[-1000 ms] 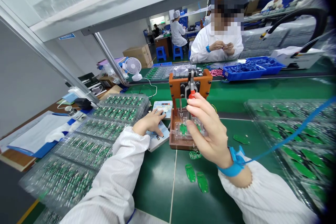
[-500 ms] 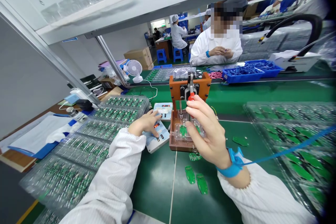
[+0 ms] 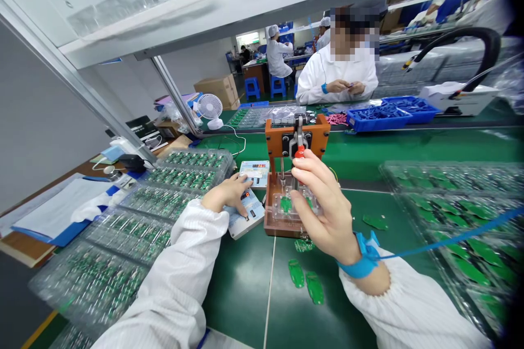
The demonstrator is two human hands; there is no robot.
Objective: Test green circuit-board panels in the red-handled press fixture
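My right hand [image 3: 323, 207] is shut on the red handle [image 3: 300, 151] of a toggle clamp on an orange-framed test fixture [image 3: 297, 136]. Under the clamp, a clear plastic plate [image 3: 286, 204] sits over a green circuit board. My left hand [image 3: 227, 192] rests with its fingertips on a small white-and-blue tester [image 3: 248, 212] with a red digital display. Another meter [image 3: 254, 173] stands just beyond it. Loose green circuit boards [image 3: 297, 274] lie on the green mat below the fixture.
Clear blister trays of green boards [image 3: 131, 234] flank the fixture on both sides. A blue antistatic strap [image 3: 366, 253] runs from my right wrist. Across the bench, a co-worker [image 3: 335, 79] works beside a blue parts tray [image 3: 379, 120]. A small white fan [image 3: 209, 108] stands at the bench's far left.
My left hand has drawn back to the left, uncovering more of the tester and its red display. My right hand stays on the red handle.
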